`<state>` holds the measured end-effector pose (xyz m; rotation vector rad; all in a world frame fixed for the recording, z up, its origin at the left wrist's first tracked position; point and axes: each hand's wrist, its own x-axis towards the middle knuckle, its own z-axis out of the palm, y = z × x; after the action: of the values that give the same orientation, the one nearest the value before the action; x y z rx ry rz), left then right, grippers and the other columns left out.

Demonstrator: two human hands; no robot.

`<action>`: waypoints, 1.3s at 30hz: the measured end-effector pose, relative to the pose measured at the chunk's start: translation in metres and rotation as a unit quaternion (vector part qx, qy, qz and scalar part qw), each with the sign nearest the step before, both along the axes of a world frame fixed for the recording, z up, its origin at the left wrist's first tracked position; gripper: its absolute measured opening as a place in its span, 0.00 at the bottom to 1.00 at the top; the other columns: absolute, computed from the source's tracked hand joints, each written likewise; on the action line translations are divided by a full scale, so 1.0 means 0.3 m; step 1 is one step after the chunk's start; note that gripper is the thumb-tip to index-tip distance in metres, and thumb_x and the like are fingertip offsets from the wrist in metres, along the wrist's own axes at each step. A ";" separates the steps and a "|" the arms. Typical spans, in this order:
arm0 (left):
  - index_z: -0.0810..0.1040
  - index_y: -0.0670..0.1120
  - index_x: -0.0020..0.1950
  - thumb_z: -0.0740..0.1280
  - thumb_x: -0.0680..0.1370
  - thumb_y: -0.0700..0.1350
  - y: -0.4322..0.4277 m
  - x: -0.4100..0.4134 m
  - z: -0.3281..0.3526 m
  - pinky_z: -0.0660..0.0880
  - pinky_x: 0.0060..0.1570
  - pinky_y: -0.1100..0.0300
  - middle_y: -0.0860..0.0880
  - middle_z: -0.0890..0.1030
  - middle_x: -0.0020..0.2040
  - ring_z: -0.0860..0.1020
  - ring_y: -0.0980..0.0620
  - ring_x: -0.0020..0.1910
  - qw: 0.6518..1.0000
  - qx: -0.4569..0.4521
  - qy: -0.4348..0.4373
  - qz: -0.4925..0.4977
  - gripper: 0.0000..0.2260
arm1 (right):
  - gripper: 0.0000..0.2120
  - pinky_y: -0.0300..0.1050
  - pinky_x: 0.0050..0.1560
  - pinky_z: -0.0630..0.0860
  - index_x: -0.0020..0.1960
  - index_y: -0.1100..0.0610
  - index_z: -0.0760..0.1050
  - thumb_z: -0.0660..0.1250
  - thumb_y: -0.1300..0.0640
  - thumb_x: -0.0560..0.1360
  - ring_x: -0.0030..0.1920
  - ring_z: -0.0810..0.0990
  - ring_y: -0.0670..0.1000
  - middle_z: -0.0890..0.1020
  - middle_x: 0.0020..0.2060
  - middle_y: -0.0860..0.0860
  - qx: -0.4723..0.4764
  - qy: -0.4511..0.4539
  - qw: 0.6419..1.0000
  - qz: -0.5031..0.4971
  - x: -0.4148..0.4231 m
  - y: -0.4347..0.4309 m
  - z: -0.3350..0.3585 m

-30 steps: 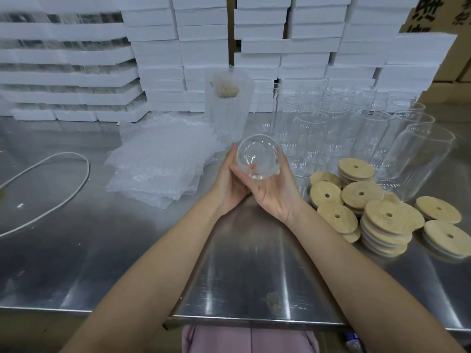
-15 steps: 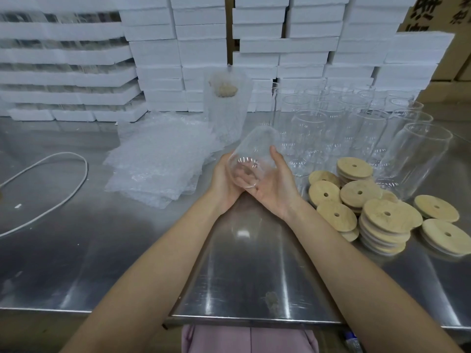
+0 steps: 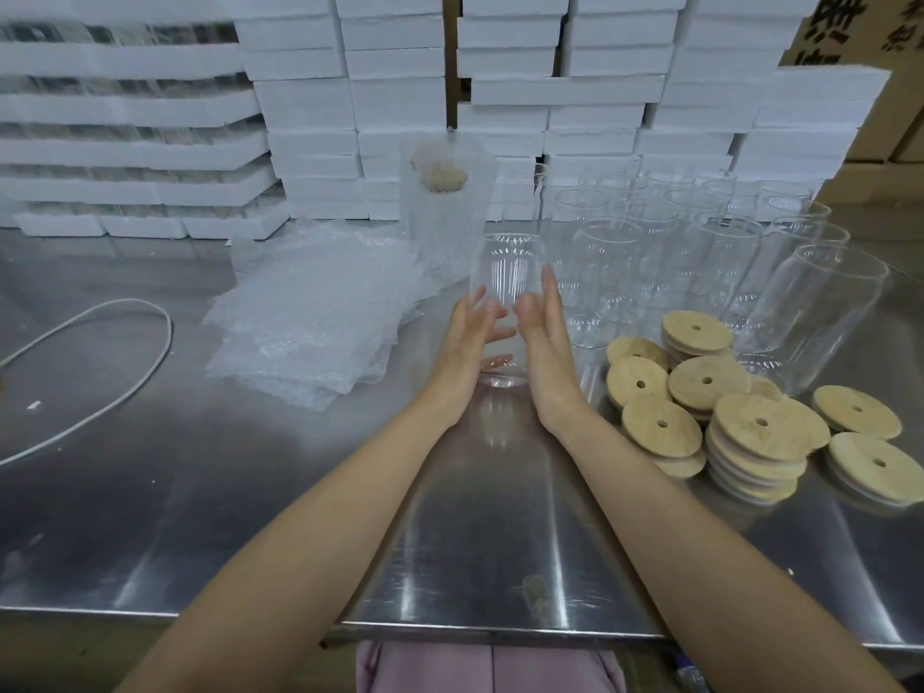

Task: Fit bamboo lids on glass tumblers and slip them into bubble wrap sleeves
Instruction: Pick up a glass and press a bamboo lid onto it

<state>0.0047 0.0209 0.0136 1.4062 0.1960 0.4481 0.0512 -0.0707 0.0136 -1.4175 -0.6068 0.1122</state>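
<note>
Between the left hand (image 3: 462,345) and right hand (image 3: 546,355), fingers (image 3: 551,297) straight against it, stands a glass tumbler (image 3: 506,265).

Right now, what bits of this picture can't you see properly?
Head view:
- Writing on the cardboard box: cut off by the top edge.
- White cable: runs off the left edge.
- Lid inside the bubble wrap sleeve: just a tan blur.
- Left hand grip on the tumbler: fingers smeared behind glass.

Glass tumbler (image 3: 505,272) clear, colourless. Bamboo lids (image 3: 707,380) pale tan, faint grain, dark centre hole. Bubble wrap sleeves (image 3: 310,322) translucent white, dotted bubble texture. Foam boxes (image 3: 400,57) plain white. Steel table (image 3: 475,542) silver-grey, streaky reflections. Cable (image 3: 125,352) white. Cardboard carton (image 3: 850,32) brown, black print.
</note>
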 end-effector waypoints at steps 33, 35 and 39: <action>0.68 0.51 0.69 0.53 0.83 0.56 -0.012 0.005 -0.012 0.75 0.56 0.59 0.58 0.78 0.58 0.79 0.57 0.57 0.988 0.070 -0.046 0.131 0.17 | 0.19 0.42 0.54 0.78 0.74 0.46 0.64 0.53 0.48 0.84 0.57 0.80 0.45 0.76 0.64 0.48 0.055 0.115 0.991 -0.037 -0.023 0.003 0.039; 0.60 0.53 0.75 0.58 0.78 0.64 -0.013 0.004 -0.013 0.77 0.53 0.61 0.60 0.77 0.57 0.81 0.58 0.53 0.988 0.106 -0.010 0.115 0.28 | 0.18 0.46 0.57 0.78 0.73 0.49 0.67 0.57 0.52 0.83 0.59 0.80 0.47 0.77 0.62 0.45 0.038 0.100 0.993 -0.059 -0.029 0.000 0.046; 0.62 0.51 0.72 0.66 0.79 0.54 -0.017 0.004 -0.004 0.81 0.45 0.48 0.44 0.80 0.58 0.83 0.44 0.50 0.997 -0.003 -0.013 0.072 0.24 | 0.19 0.35 0.59 0.75 0.73 0.52 0.69 0.61 0.54 0.82 0.56 0.78 0.40 0.77 0.64 0.47 -0.048 -0.007 0.997 -0.062 -0.034 -0.027 0.095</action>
<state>0.0060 0.0158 0.0123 1.3841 0.2784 0.5852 0.0410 -0.0789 0.0422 -1.5468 -0.5289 0.0328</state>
